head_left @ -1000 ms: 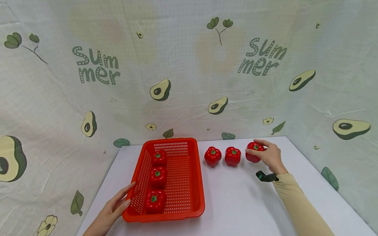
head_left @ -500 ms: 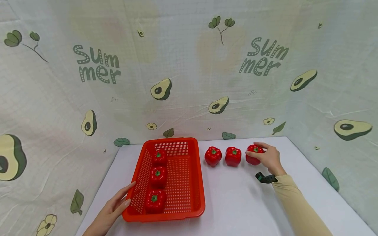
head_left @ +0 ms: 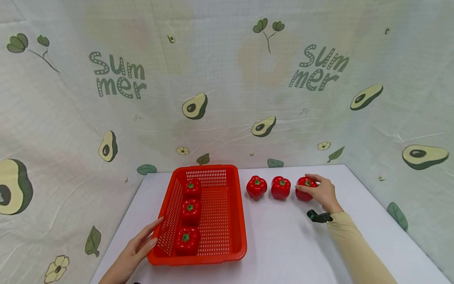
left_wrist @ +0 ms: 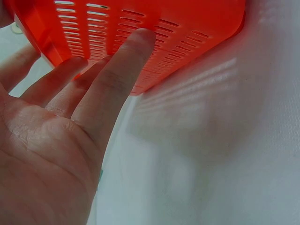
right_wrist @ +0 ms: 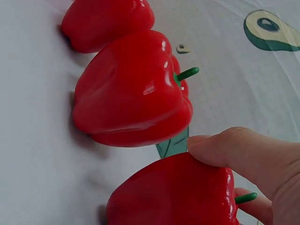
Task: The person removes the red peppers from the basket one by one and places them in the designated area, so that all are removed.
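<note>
My right hand pinches a red bell pepper with a green stem, at the right end of a row on the white table. Its thumb lies across the pepper's upper side in the right wrist view. Beside it stand a middle bell pepper and a left one. My left hand rests at the near left side of an orange-red plastic basket. In the left wrist view, its straight fingers touch the slotted outer wall. A dark watch band circles my right wrist.
Three more red bell peppers line the basket's left side: a far one, a middle one and a near one. An avocado-print cloth hangs behind the table and along both sides.
My right hand and its bell pepper have come slightly down and nearer, still at the row's right end. My left hand and the basket stay in place; the view shifts a little.
</note>
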Demonstrator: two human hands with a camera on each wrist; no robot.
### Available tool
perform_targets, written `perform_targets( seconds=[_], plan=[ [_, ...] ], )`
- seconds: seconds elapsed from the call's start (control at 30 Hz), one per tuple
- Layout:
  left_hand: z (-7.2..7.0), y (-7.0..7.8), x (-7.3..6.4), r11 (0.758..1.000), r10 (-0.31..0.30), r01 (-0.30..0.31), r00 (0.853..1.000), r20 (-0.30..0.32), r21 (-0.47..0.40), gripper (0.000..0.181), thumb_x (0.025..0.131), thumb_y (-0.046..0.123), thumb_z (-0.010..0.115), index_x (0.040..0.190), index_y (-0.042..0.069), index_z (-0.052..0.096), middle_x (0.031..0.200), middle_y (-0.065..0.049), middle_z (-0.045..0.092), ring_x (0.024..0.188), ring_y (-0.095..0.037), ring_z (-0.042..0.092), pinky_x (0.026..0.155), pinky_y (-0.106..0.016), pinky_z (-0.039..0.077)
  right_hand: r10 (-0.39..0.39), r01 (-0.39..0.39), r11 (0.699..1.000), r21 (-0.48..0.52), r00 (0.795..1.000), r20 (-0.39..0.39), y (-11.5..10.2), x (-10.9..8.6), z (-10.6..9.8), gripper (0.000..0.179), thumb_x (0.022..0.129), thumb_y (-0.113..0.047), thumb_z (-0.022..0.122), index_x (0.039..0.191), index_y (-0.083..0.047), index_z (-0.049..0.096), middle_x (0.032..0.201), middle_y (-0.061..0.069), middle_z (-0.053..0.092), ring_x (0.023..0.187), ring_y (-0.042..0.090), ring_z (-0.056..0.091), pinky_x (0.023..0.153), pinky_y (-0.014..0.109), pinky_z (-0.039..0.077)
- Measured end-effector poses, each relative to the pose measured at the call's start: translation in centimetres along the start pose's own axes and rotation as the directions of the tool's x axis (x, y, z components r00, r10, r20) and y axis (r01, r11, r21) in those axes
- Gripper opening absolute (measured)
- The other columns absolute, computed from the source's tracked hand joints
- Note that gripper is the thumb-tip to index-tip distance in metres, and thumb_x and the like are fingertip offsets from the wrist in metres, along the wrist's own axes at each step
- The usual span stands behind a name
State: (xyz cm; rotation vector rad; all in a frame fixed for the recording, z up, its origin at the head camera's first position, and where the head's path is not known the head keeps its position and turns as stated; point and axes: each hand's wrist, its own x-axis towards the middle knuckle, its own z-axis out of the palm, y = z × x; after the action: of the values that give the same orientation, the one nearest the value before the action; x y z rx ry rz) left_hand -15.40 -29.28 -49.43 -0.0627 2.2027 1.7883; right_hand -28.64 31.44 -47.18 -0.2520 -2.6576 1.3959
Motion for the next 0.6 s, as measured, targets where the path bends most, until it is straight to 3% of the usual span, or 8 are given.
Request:
perform_targets(
  seconds=[0.6],
  plan=[
    [-0.15, -0.16, 0.05, 1.0, 0.009, -0.009, 1.0, 0.012, -0.016, 0.055, 0.101, 0.038, 0.056, 0.152, 0.041, 0.035, 0.161, -0.003, 0.025, 0.144, -0.038, 0.029, 0.093, -0.046, 0.054, -0.001, 0.002, 0.999, -0.032, 0.999, 0.045, 0.05, -0.16, -0.06, 0.085, 0.086, -0.043, 0.076, 0.151, -0.005, 0.038, 0.148, 0.03, 0.034, 0.131, 0.05, 0.031, 0.094, 0.059, 0.05]
  ],
)
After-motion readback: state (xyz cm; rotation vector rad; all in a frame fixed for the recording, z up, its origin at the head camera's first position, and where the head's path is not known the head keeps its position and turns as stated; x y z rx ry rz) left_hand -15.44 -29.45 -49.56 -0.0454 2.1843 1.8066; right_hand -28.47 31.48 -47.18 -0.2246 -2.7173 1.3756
